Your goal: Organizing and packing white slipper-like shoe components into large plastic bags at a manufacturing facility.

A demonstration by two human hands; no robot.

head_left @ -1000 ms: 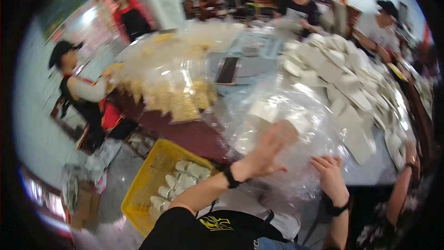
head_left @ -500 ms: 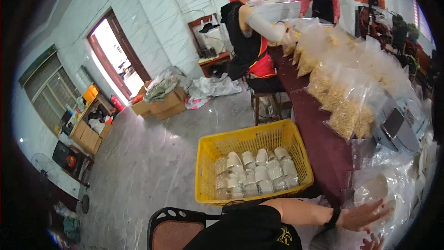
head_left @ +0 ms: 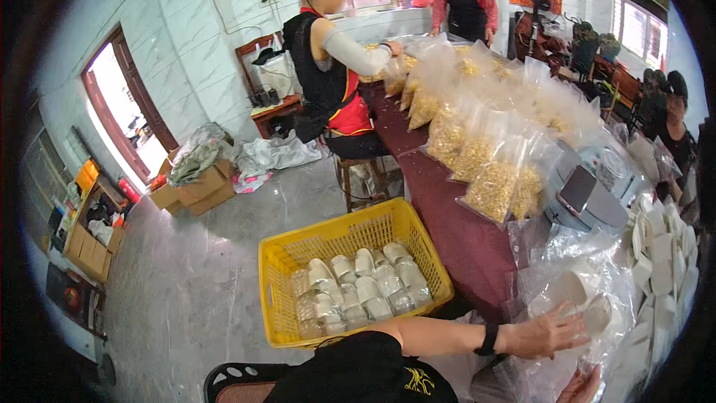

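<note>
My left hand [head_left: 548, 334] reaches across the near end of the table. Its fingers are stretched out and rest on clear plastic bags [head_left: 541, 295]. Pale, rounded cup-like pieces [head_left: 570, 289] show through the plastic beside the fingertips. At the lower edge my right hand [head_left: 582, 386] is only partly in view, close to the same plastic. Whether it grips the plastic cannot be made out. To the right lies a heap of white cup-like pieces [head_left: 660, 265].
A yellow basket [head_left: 272, 291] on the floor holds several bagged white pieces. On the maroon tabletop [head_left: 455, 231] stand filled clear bags [head_left: 492, 190] and a grey scale-like device [head_left: 615, 216] with a phone [head_left: 577, 189] on it. Two people [head_left: 328, 75] work farther along.
The view has turned right, so the basket and table sit farther left. My left hand stays over the plastic with its fingers stretched. My right hand remains at the lower edge.
</note>
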